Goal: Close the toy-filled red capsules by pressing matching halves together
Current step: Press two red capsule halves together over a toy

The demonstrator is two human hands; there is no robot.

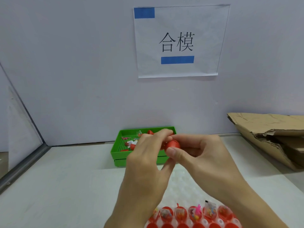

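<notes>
Both hands meet above the table around one red capsule (173,144). My right hand (199,151) grips its rounded red half between thumb and fingers. My left hand (148,155) covers the capsule's other end, so the seam is hidden. At the bottom edge a clear blister tray (181,183) holds a row of open red capsule halves (195,213) filled with small wrapped toys. A further row of red halves sits at the frame's lower border.
A green tray (119,153) behind the hands holds loose red halves and small toy packets. Flattened cardboard (269,134) lies at the right by the wall. A paper sign (179,41) hangs on the wall. A metal-framed panel (24,153) borders the left.
</notes>
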